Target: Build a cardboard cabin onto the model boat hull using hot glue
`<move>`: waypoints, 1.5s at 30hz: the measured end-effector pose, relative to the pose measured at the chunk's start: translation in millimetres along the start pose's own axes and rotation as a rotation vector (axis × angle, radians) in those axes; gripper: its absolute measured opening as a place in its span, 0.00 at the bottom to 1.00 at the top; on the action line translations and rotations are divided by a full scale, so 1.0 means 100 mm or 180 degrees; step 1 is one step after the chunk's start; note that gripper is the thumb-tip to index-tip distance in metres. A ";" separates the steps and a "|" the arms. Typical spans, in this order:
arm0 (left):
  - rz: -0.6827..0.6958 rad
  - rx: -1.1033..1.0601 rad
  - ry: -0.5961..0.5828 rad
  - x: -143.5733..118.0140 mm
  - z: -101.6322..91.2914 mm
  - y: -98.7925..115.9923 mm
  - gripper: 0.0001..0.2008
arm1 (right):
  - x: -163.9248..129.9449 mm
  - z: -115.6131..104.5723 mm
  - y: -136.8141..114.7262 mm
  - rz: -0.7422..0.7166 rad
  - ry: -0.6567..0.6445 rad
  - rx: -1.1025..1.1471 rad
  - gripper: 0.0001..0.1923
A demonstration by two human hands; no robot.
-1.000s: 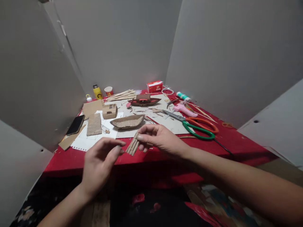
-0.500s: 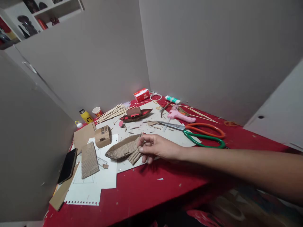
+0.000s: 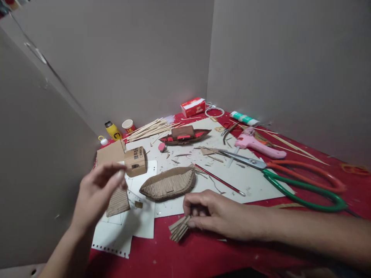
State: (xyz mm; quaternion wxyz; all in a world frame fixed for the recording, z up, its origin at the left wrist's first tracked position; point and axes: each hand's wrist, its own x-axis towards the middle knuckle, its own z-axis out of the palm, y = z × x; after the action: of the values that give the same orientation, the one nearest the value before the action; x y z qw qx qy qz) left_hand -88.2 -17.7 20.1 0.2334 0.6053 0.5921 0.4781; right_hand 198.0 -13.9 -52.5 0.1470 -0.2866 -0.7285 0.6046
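- The right hand (image 3: 223, 214) rests low on the red desk (image 3: 203, 251), its fingers (image 3: 194, 223) closed on a small bundle of cardboard strips (image 3: 179, 228).
- The bundle of cardboard strips lies on the desk near its front edge, fanned out to the left of the fingertips, just in front of the white sheet (image 3: 185, 181).
- The left hand (image 3: 94, 195) is raised above the left side of the desk, its fingers loosely spread and holding nothing that can be seen; it is blurred.
- Beneath the left hand lies a ribbed cardboard piece (image 3: 118, 201) on a sheet of white paper (image 3: 127, 227).
- A cardboard boat hull (image 3: 168, 183) lined with corrugated ribs sits just behind the right hand, apart from it.
- A small cardboard box (image 3: 135, 161) stands left of the hull.
- Farther back is a dark model boat (image 3: 185, 136) with red parts, and a heap of thin wooden sticks (image 3: 149, 129) beside it.
- Large scissors (image 3: 292, 179) with one orange and one green handle lie to the right, with a pink glue gun (image 3: 257, 143) behind them.
- A thin red stick (image 3: 218, 179) lies slanted between the hull and the scissors.
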 end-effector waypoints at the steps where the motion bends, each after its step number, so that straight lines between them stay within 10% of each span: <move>1: -0.0136 0.0087 0.0037 0.09 0.02 -0.10 0.20 | -0.01 -0.01 0.00 -0.0044 0.0001 -0.0195 0.04; 6: -0.1156 0.0393 -0.0112 0.63 0.09 -0.64 0.42 | -0.04 -0.05 0.09 -0.0219 0.0048 -0.0949 0.05; 15: -0.1259 -0.0400 -0.0663 0.68 0.24 -0.96 0.49 | 0.04 -0.09 0.31 -0.0729 0.0012 -0.1369 0.06; 23: -0.0682 -0.1004 -0.0256 0.63 0.22 -0.60 0.45 | 0.04 -0.18 0.27 -0.0899 0.0023 -0.1821 0.08; 29: -0.0410 -0.1229 -0.0425 0.33 0.33 -0.14 0.41 | 0.00 -0.44 0.06 -0.1522 0.1723 -0.1711 0.06; 33: -0.0426 -0.1178 -0.0870 0.08 0.44 0.08 0.40 | 0.07 -0.73 -0.15 -0.1748 0.2596 -0.2250 0.25; 39: -0.0390 -0.1163 -0.0940 -0.06 0.60 0.23 0.36 | 0.42 -0.99 -0.22 -0.2057 0.2036 -0.3195 0.15; 45: -0.0694 -0.1202 -0.0811 0.07 0.63 0.10 0.31 | 0.67 -0.96 -0.13 -0.1235 0.1214 -0.2087 0.07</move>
State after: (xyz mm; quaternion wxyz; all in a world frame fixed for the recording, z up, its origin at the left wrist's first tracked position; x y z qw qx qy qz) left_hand -30.4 5.2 3.3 0.4652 0.5390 0.5198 0.4721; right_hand 195.2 100.9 -27.3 0.2912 -0.2825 -0.8824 0.2382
